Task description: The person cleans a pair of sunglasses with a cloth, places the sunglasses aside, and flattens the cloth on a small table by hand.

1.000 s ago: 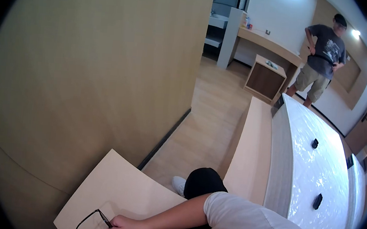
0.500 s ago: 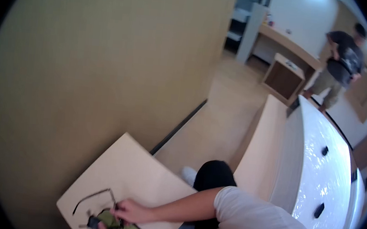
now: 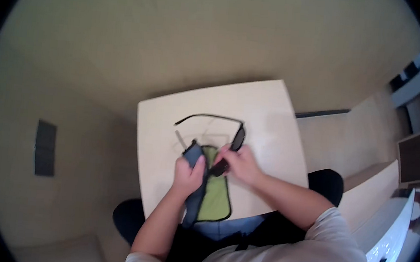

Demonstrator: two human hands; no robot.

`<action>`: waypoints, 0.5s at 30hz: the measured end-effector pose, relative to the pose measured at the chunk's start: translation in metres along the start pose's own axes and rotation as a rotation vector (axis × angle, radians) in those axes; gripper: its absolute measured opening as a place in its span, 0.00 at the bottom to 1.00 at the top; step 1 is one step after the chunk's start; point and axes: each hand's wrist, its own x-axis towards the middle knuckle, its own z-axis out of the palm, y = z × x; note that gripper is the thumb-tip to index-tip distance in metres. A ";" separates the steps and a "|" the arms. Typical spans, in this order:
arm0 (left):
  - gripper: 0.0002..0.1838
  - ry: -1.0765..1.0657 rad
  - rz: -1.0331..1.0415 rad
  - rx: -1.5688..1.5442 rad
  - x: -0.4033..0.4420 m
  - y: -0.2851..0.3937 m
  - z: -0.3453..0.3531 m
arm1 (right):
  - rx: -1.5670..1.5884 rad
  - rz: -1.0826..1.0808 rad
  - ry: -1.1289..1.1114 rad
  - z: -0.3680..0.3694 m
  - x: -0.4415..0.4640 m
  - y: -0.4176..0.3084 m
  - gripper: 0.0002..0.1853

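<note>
Dark sunglasses (image 3: 240,136) with one long temple stretched out to the left are pinched by my right hand (image 3: 239,163) near the middle of the frame. My left hand (image 3: 189,175) grips a dark blue-grey pouch (image 3: 194,154), its thumb on top. Beside it lies the pouch's green flap or lining (image 3: 215,200), with a black edge. The lower lens of the glasses is close to the pouch, between my hands. All of this is over a pale wooden table (image 3: 267,106).
A wooden wall (image 3: 218,37) stands behind the table. At the right are a low wooden ledge (image 3: 369,195), a plastic-wrapped mattress (image 3: 391,251) with a small black object on it, and a small cabinet (image 3: 412,157). A dark switch panel (image 3: 45,148) is at the left.
The view has swung right-to-left and down onto the table. Both hands now show fully, with the glasses lifted beside the pouch. The other person is no longer clearly seen.
</note>
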 end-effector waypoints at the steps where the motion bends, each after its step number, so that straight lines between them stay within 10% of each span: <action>1: 0.15 0.047 -0.067 -0.072 0.002 0.005 -0.003 | -0.049 0.033 -0.019 0.003 -0.001 -0.008 0.19; 6: 0.17 0.291 -0.303 -0.321 0.013 0.006 -0.011 | -0.188 0.087 -0.026 0.006 -0.006 -0.024 0.22; 15: 0.13 0.490 -0.049 -0.312 0.005 -0.013 -0.008 | -0.188 0.018 -0.054 0.010 0.000 -0.017 0.21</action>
